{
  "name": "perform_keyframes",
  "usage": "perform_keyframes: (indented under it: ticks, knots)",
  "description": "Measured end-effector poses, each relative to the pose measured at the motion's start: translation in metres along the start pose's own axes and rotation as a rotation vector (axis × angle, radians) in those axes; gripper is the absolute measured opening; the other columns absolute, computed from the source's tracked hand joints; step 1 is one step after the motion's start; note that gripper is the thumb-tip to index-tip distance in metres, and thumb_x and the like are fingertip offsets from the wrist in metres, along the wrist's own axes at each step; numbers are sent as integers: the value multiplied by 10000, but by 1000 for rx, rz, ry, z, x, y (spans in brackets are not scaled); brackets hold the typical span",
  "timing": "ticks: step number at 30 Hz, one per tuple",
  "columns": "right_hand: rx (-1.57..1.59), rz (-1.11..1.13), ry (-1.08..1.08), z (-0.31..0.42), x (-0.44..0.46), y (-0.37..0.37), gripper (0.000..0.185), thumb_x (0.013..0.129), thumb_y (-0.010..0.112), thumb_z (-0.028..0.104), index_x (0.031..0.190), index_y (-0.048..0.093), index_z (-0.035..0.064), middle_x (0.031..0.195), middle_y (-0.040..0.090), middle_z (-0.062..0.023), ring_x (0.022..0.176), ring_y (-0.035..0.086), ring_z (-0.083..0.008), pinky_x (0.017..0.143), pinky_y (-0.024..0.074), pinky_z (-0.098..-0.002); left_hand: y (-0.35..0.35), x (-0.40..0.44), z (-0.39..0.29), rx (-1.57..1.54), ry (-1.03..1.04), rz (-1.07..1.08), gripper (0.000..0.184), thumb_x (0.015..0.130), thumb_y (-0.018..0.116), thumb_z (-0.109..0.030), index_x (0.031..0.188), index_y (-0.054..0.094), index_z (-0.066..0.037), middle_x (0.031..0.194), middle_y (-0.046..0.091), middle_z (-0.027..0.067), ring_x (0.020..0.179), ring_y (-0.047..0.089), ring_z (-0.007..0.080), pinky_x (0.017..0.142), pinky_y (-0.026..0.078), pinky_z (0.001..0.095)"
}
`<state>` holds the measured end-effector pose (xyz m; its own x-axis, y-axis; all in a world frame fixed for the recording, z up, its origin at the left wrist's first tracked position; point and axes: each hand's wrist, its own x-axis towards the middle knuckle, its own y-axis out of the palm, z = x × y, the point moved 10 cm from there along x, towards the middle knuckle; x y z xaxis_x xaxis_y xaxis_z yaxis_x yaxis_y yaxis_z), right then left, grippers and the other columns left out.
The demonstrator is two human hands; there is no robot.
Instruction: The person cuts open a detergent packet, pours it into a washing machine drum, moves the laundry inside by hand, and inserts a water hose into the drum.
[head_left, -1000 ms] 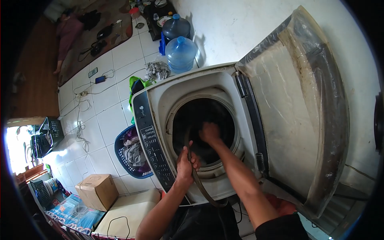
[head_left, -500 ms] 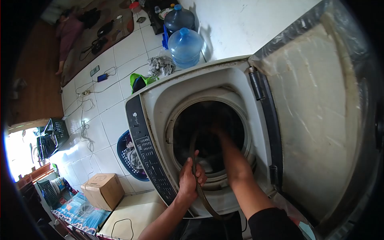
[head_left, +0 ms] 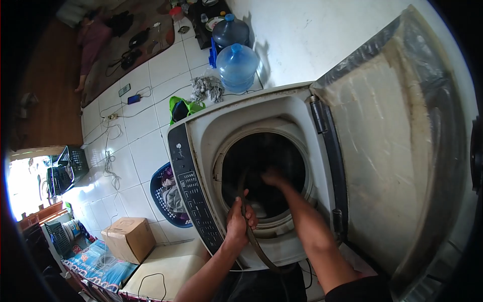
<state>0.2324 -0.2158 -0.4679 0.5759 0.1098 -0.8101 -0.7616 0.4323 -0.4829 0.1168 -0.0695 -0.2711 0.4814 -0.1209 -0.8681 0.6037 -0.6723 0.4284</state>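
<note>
The left hand [head_left: 240,221] is wrapped around a long, flat-looking hose [head_left: 257,251] at the tub's 7 o'clock edge, fingers curled and thumb laid along it. The hose's upper part goes into the dark tub [head_left: 261,146]; its lower part bends down past the front of the washing machine [head_left: 201,126] toward 6 o'clock. The right hand [head_left: 273,177] is inside the tub, just right of its middle, with the forearm coming in from 5 o'clock. It looks partly closed, but shadow and blur hide the fingers, so whether it grips anything cannot be told. A pale patch shows low in the tub, too dim to name.

Around the tub's centre, the control panel [head_left: 193,194] runs along the 9 o'clock side, and the raised lid [head_left: 382,146], covered in worn plastic, stands open at 3 o'clock. Just beyond the panel is a blue basket [head_left: 160,209] of clothes [head_left: 173,196]; a cardboard box [head_left: 128,239] sits at 8 o'clock. A green bag [head_left: 186,106] lies between 10 and 11, a crumpled grey cloth [head_left: 206,89] at 11, and two large water bottles [head_left: 236,70] between 11 and 12. Farther out toward 10 are two phones [head_left: 133,99] on the tiled floor [head_left: 146,156], then a person [head_left: 93,43] beside a rug [head_left: 151,38].
</note>
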Motion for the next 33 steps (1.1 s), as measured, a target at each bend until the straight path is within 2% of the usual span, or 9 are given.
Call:
perform_keyframes:
  ticks: [5,7,13,18,20,25,27,30,33]
  knots:
    - [-13,-41,77,36,-93,-66,544,899,570,412,1213,669,-21,1331,592,-264,1228,577,-410,1048,452,-473,-2,2,4,-24,-14,20,540,1054,434,-505,1480,405,-175,650,330,-35,519,336,82,481,339,253]
    - [-72,-335,-27,57,-130,-96,518,912,585,397,1210,672,-18,1204,650,-287,1155,617,-420,1018,470,-480,4,0,2,-33,-10,45,548,1049,441,-514,1482,403,-181,647,330,-36,515,336,81,476,339,252]
    - [78,-504,-206,93,-221,-142,379,954,601,335,889,670,-32,726,656,-265,780,656,-464,760,512,-539,9,-2,-5,-55,30,111,562,1030,470,-536,1482,402,-208,634,329,-46,493,337,75,438,327,243]
    - [155,-511,-314,96,-234,-121,382,944,630,327,782,640,-19,693,635,-251,697,645,-449,657,515,-519,10,-5,-5,-85,30,115,556,1027,483,-529,1479,406,-215,629,332,-53,482,336,66,424,321,229]
    - [-48,-419,-348,96,-214,-99,394,948,628,341,820,678,-28,677,636,-236,704,662,-430,645,526,-500,15,-6,-8,-143,63,177,531,1038,467,-513,1478,408,-223,623,331,-55,477,331,60,422,322,222]
    - [-226,23,-135,38,-99,-5,490,985,540,430,1000,730,-21,973,712,-263,978,682,-421,903,525,-495,17,-9,-10,-211,78,228,509,1057,428,-490,1498,392,-240,614,334,-53,471,332,56,415,325,219]
    - [-310,377,-133,-8,-56,69,582,985,505,501,1198,684,-9,1255,644,-258,1213,603,-381,1051,456,-474,19,-11,-8,-228,75,250,506,1062,415,-485,1507,384,-245,611,333,-53,470,334,54,411,326,219]
    - [-368,413,-258,22,-43,20,706,943,522,596,1334,608,15,1405,557,-227,1326,526,-336,1116,403,-451,18,-11,-13,-230,91,248,510,1067,397,-484,1519,371,-248,609,334,-55,467,336,56,402,329,222]
    - [-249,377,-88,0,22,18,844,871,571,693,1391,560,28,1446,515,-237,1379,463,-348,1159,347,-445,19,-11,-12,-223,80,229,512,1068,390,-487,1521,368,-249,605,329,-55,461,331,59,394,329,224]
